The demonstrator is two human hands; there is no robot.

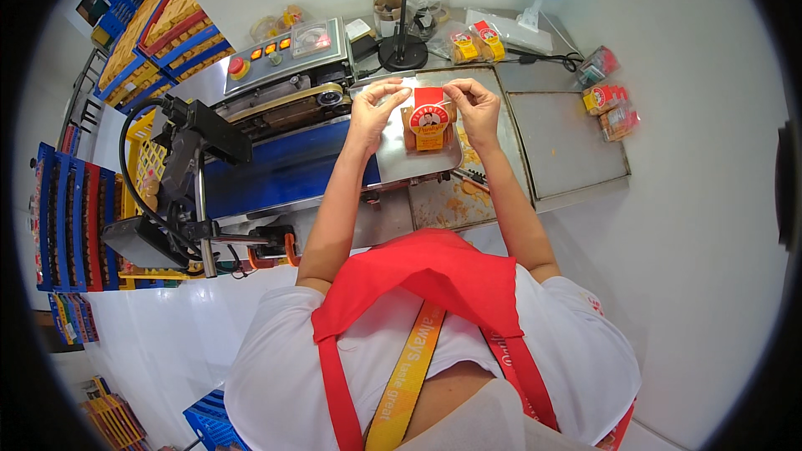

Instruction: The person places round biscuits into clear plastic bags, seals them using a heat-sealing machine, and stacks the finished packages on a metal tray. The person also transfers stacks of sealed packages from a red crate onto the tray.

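Apron's [426,280] closest, pkg [430,121] btwn L hand [373,113]/R hand [478,113] (top pinched).

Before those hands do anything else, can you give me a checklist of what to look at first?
1. Left hand has a grip: ok, fingers at the bag's top left corner.
2. Right hand has a grip: ok, fingers at the top right corner.
3. Bag's red and yellow label faces the person: ok.
4. Bag's top edge is sealed: cannot tell, too small to see.
5. Blue belt is standing still: cannot tell from one picture.
6. Metal tray beside the machine is clean: not ok, crumbs lie on it.
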